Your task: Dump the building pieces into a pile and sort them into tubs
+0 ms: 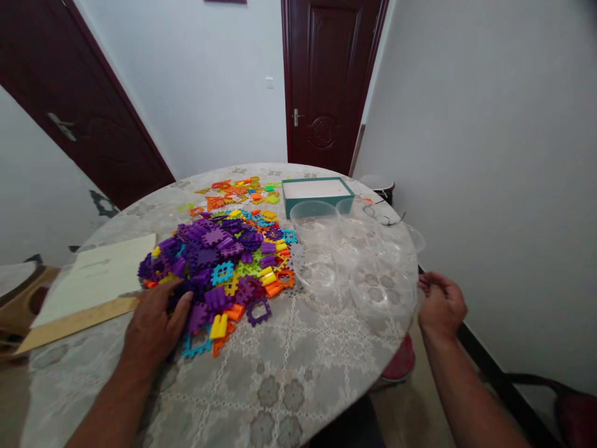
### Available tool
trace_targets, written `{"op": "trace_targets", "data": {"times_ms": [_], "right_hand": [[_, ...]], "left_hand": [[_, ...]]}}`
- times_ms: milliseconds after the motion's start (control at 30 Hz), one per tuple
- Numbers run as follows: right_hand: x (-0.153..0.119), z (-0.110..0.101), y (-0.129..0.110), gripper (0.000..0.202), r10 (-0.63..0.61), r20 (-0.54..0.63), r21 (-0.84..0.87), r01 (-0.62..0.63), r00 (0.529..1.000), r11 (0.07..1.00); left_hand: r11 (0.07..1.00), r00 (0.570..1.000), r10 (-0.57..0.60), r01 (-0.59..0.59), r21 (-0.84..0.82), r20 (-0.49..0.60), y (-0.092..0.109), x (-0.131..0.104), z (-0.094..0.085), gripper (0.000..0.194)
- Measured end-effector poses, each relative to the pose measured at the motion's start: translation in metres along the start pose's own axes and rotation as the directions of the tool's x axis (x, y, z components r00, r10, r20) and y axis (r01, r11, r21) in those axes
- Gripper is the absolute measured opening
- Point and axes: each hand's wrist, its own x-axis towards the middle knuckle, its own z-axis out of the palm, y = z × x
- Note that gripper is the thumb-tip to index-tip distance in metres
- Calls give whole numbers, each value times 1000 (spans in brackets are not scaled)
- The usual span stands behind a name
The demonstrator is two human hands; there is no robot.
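My left hand (153,323) lies at the near left side of a big pile of plastic building blocks (205,255), mostly purple. Its thumb stands apart from its fingers, which touch the blocks, and some fingertips are hidden there. Beyond the right edge of the table, my right hand (442,306) is closed, fingers curled together. What it holds, if anything, I cannot make out. Nearest to it are several clear plastic bowls (380,289), set close together on the right of the table.
A patterned cloth covers the round table (289,373). Behind the pile lie orange and yellow blocks (233,193) and an open green box (317,198). Paper (102,274) and a wooden ruler (79,322) lie left. Glasses (385,218) sit at the right rim, near the wall (504,155).
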Motion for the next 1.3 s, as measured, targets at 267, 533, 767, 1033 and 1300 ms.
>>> {"op": "trace_targets", "data": {"times_ms": [267, 533, 767, 1033, 1300], "right_hand": [[-118, -49, -107, 26, -376, 570, 18, 447, 730, 894], [-218, 93, -180, 67, -538, 786, 299, 576, 305, 761], [-253, 197, -167, 85, -490, 818, 143, 718, 302, 681], [-254, 204, -153, 80, -495, 819, 132, 744, 291, 655], [-257, 205, -155, 71, -566, 769, 143, 782, 298, 606]], "left_hand": [[997, 1000, 19, -19, -69, -1, 6, 0, 1, 52], [994, 991, 110, -111, -9, -73, 17, 9, 6, 54], [983, 989, 146, -148, 110, 26, 18, 30, 9, 63], [988, 995, 98, -94, 121, -34, 17, 26, -10, 54], [969, 961, 235, -244, -42, -148, 31, 17, -17, 47]]}}
